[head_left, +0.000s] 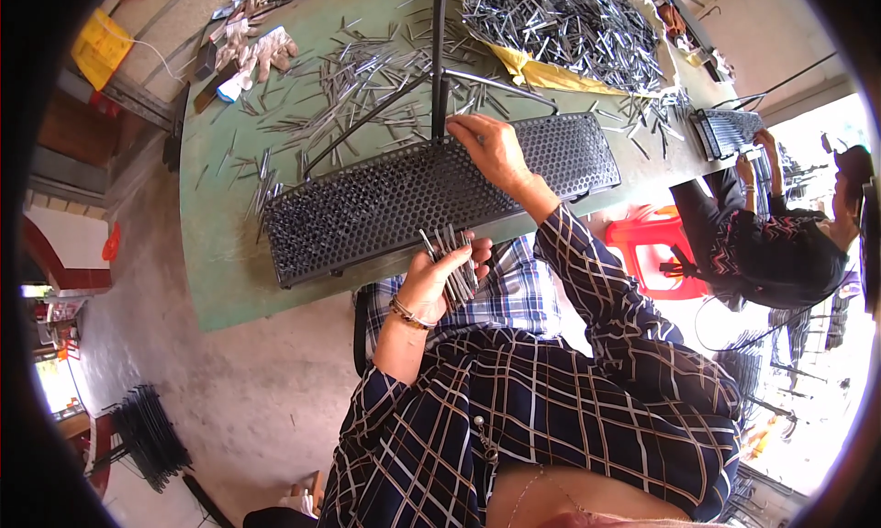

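A long black perforated rack lies tilted across the near side of the table, full of round holes. Many holes toward its left end appear filled with dark pieces. My left hand, palm up below the rack's front edge, is closed around a bundle of thin grey metal strips. Over the rack's far edge, beside an upright black post, my right hand has its fingers pinched together. Whatever is between those fingertips is too small to make out.
Loose strips lie scattered over the green table. A large heap of strips rests on yellow sheeting at the back. Work gloves lie back left. At right, a person handles another rack near a red stool.
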Tool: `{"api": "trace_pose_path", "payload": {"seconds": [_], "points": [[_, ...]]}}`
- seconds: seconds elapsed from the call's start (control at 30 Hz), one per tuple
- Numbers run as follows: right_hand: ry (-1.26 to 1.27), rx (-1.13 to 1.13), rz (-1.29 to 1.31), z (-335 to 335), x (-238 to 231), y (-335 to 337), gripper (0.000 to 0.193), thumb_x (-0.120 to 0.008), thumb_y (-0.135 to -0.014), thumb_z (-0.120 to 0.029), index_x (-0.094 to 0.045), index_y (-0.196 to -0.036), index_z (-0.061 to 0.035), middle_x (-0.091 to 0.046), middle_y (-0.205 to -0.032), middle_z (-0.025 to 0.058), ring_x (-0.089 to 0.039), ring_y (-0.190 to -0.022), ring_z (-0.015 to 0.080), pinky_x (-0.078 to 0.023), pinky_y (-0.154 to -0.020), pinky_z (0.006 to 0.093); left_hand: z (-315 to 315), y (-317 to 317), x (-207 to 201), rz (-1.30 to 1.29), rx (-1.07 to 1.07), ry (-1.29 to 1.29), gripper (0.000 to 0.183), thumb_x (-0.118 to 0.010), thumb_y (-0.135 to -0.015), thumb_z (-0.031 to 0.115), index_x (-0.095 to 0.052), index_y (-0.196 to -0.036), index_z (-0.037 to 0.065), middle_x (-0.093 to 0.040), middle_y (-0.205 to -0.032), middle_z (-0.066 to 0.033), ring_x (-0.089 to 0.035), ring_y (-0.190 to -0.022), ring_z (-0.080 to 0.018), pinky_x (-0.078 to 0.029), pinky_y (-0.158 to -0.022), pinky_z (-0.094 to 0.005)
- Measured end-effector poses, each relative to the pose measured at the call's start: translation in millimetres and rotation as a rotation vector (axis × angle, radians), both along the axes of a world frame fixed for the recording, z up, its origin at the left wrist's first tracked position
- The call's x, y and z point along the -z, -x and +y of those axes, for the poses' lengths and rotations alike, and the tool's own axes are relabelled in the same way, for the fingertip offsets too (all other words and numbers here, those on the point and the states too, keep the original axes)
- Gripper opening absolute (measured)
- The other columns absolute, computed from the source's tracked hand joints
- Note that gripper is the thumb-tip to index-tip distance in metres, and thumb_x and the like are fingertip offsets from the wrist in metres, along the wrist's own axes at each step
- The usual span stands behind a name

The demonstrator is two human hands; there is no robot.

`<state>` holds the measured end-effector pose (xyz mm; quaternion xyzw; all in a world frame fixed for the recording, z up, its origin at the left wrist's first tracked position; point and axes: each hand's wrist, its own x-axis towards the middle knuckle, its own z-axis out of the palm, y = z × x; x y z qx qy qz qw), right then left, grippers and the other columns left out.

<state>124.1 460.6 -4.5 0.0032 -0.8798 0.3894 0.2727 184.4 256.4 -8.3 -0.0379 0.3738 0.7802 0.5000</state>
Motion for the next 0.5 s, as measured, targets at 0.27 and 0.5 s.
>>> {"api": "trace_pose_path", "payload": {"seconds": [0.27, 0.5], "points": [[-0.267, -0.036, 0.08, 3, 13, 2, 0.016, -0.06, -0.083, -0.016, -0.064, -0.089, -0.0018, -0.06, -0.082, 0.0117, -0.058, -0.077, 0.0303, -0.046, -0.07, 0.0381, -1, -2, 4, -0.018, 0.0, -0.023, 0.022, -0.052, -0.089, 0.007, -0.053, -0.11, -0.001, -0.061, -0.105, -0.0164, -0.061, -0.095, -0.0225, -0.054, -0.079, -0.0346], [-0.314, -0.007, -0.043, -2, 9, 3, 0.017, -0.057, -0.085, -0.019, -0.064, -0.084, -0.0035, -0.059, -0.082, 0.0111, -0.057, -0.08, 0.0289, -0.044, -0.074, 0.0376, -2, -3, 0, -0.063, 0.005, -0.038, 0.023, -0.051, -0.09, 0.007, -0.053, -0.111, -0.001, -0.061, -0.103, -0.0158, -0.061, -0.095, -0.0239, -0.054, -0.079, -0.037]]}}
